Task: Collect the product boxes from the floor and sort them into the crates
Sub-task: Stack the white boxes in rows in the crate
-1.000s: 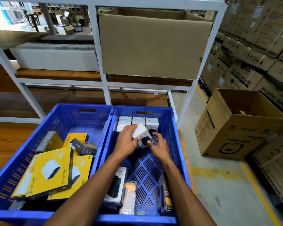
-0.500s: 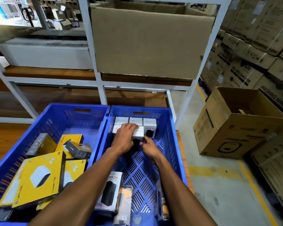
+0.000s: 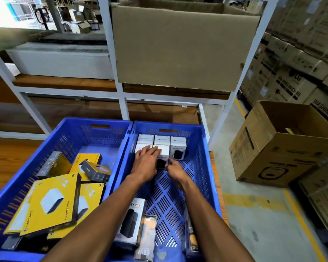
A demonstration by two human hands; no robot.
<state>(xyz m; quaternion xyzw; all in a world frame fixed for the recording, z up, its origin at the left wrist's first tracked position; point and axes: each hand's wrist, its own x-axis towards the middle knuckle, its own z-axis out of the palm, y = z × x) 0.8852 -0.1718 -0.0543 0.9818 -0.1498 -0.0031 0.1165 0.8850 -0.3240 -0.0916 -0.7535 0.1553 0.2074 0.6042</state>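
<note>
The left hand (image 3: 147, 160) lies flat, fingers straight, on a small white cardboard box (image 3: 162, 155) at the blue plastic crate's (image 3: 206, 167) far edge. The right hand (image 3: 175, 172) touches the box's front; I cannot tell how its fingers lie

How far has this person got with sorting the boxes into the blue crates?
Well along, it seems. The left crate holds a pile of yellow boxes, and the right crate has white boxes lined up at its far wall. In hand: the left hand and right hand are setting a white box into the front row. No boxes show on the visible floor, so what remains is unclear.
</note>
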